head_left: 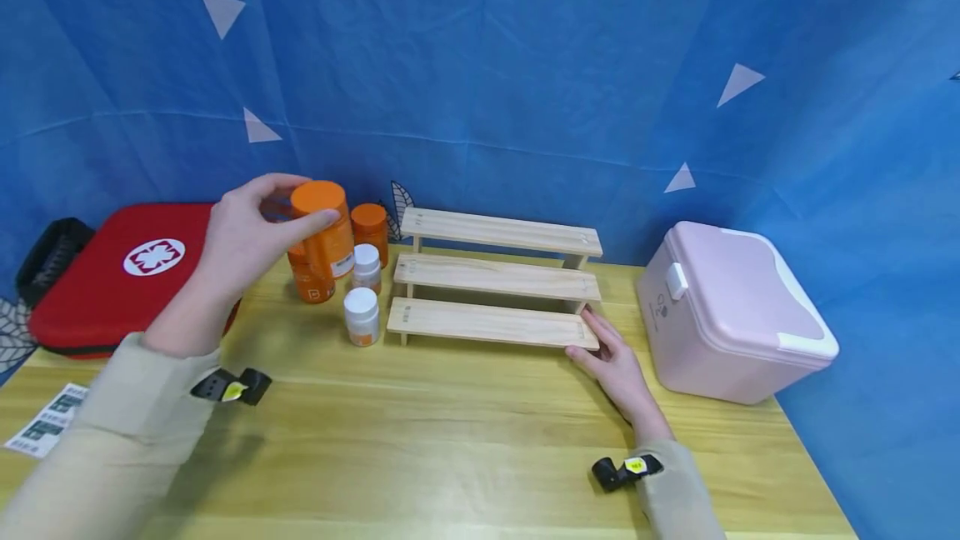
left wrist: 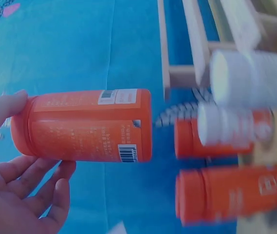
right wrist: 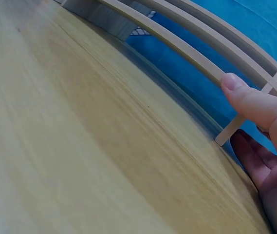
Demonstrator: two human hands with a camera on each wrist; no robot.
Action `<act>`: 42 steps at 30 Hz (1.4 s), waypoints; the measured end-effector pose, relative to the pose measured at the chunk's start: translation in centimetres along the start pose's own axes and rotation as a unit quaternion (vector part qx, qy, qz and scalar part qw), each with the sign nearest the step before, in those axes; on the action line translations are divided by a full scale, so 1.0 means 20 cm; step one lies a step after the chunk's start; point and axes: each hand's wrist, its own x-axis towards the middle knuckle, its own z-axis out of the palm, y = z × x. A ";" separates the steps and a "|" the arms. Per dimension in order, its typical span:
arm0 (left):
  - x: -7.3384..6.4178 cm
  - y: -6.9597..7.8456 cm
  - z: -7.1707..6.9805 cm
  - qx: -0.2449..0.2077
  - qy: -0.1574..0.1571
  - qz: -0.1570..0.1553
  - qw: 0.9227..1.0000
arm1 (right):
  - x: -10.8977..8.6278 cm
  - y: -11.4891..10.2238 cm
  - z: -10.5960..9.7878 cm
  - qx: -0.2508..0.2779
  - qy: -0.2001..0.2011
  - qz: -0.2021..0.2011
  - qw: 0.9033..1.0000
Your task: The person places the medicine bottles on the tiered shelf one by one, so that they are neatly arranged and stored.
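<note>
Left hand [head_left: 251, 236] grips an orange bottle [left wrist: 84, 126] by its lid [head_left: 318, 195], left of frame centre; right hand [head_left: 617, 361] holds the rack's [head_left: 498, 275] right end. Step appears a carry; next move calls for clearing adjacent bottles [head_left: 362, 319].

Beige sleeves [head_left: 123, 432] and black wrist straps [head_left: 212, 385], same deal on both arms
Left sleeve's lower left of the frame, right sleeve's [head_left: 681, 494] bottom right, both plain fabric. Each strap's got a chunky rounded black camera [head_left: 255, 387] plus a little bright yellow sticker [head_left: 636, 465], print too small to read. Left hand [head_left: 243, 236] and right hand [head_left: 618, 369] are both bare.
</note>
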 end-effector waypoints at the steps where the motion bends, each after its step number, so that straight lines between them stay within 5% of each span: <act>1: 0.02 0.03 0.02 -0.003 -0.006 0.000 1.000 | 0.00 0.00 0.00 -0.004 -0.001 -0.005 1.000; 10: 0.27 0.14 0.25 -0.046 -0.046 0.000 0.998 | -0.01 -0.13 0.00 -0.019 -0.020 -0.009 1.000; 18: 0.40 0.17 0.43 -0.066 -0.009 -0.007 0.998 | -0.06 -0.20 0.01 -0.037 -0.020 0.010 0.999; 23: 0.43 0.18 0.52 -0.082 0.018 -0.029 0.996 | -0.04 -0.11 0.01 -0.029 -0.018 0.005 0.999; 30: 0.43 0.13 0.60 -0.074 0.018 0.006 0.997 | -0.02 -0.01 0.02 -0.037 -0.005 -0.004 0.999; 37: 0.42 0.11 0.61 -0.078 0.030 0.017 0.996 | 0.00 -0.01 0.03 -0.039 -0.004 -0.017 0.999; 42: 0.39 0.10 0.61 -0.101 0.025 -0.009 0.995 | 0.00 0.00 0.03 -0.037 -0.008 -0.016 0.999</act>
